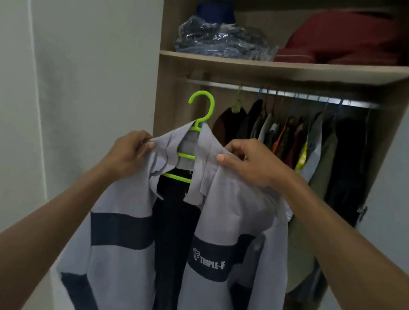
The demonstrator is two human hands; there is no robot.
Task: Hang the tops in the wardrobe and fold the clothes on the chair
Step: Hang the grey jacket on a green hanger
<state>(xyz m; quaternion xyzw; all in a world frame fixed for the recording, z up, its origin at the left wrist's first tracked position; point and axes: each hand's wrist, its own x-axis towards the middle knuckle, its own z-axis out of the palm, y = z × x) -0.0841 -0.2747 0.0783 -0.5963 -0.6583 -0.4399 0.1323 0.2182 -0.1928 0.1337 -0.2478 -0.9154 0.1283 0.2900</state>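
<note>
My left hand (131, 150) and right hand (247, 160) pinch the grey shirt's (219, 209) shoulders, squaring it on the green hanger (199, 117); rail (284, 93) at one o'clock.

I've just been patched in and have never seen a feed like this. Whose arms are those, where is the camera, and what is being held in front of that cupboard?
There is no machine here. The single picture comes from a camera worn on a person's head, looking forward and down, so the two arms are the wearer's own. The left hand and right hand each pinch a shoulder of a grey jacket with navy bands, which sits on a green hanger. The hook is free, not yet on the rail. Behind is an open wardrobe with many clothes already hanging. On the shelf above lie a plastic-wrapped bundle and a red cushion.
</note>
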